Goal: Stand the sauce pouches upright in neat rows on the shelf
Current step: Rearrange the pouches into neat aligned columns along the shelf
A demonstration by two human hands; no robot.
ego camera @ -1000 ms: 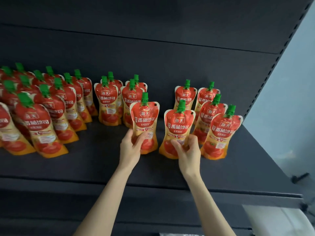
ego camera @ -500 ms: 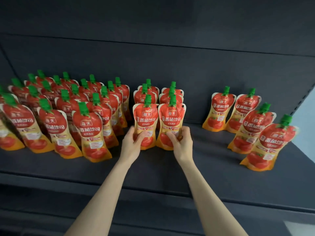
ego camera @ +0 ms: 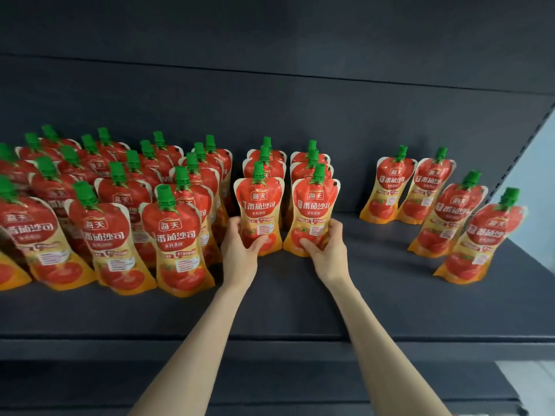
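Observation:
Red and yellow sauce pouches with green caps stand upright on a dark shelf (ego camera: 285, 307). My left hand (ego camera: 240, 250) grips the lower part of a front pouch (ego camera: 259, 205). My right hand (ego camera: 326, 252) grips the base of the pouch beside it (ego camera: 315, 210). Both pouches stand at the front of two short rows in the middle. A large block of pouches (ego camera: 120, 211) fills the left side in several rows. Several more pouches (ego camera: 444, 205) stand apart at the right, in a looser line that leans.
The dark back panel (ego camera: 300, 115) rises behind the pouches and an upper shelf (ego camera: 270, 31) hangs overhead. A perforated upright (ego camera: 537, 127) closes the right end. Bare shelf shows between the middle rows and the right group, and along the front edge.
Both hands slid their two pouches leftward until they stand in front of the two middle rows. The view has shifted left, showing more of the left block.

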